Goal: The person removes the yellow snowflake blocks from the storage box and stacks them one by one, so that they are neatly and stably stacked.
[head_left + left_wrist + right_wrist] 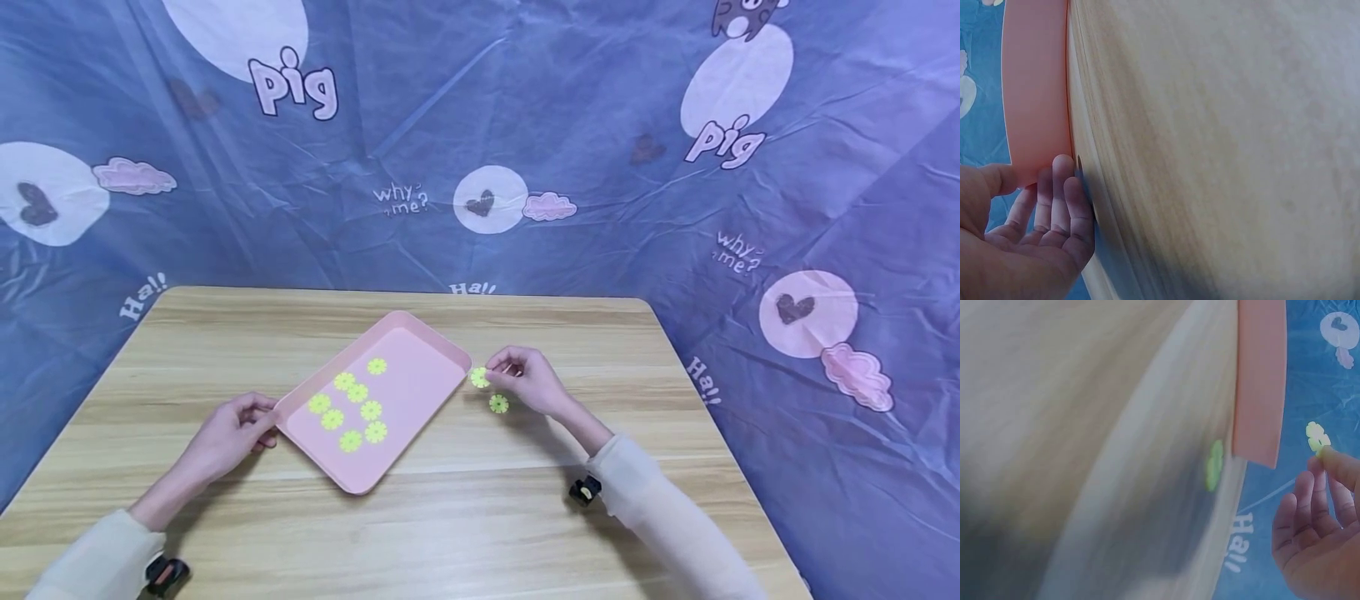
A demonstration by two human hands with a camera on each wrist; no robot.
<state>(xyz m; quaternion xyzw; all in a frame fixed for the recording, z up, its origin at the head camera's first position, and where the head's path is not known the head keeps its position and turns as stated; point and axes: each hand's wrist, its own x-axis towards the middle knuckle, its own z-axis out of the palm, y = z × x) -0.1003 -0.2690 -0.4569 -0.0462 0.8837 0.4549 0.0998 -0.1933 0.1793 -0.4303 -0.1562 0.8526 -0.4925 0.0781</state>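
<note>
A pink rectangular tray (420,392) lies at an angle on the table, with several yellow-green flower-shaped pieces (350,441) spread over its left half. At the tray's left corner my left hand (231,433) pinches the rim between thumb and fingers; the left wrist view shows the same grip on the pink wall (1038,87). Beside the right corner, my right hand (528,382) pinches one flower-shaped piece (1316,436) between thumb and index finger, raised above the table. Another flower-shaped piece (498,404) lies on the wood just below that hand.
The light wooden table (480,533) ends at a blue cloth backdrop (420,250) printed with words and shapes. Dark wrist devices sit by both sleeves, one of them a small black device (585,491) under the right forearm.
</note>
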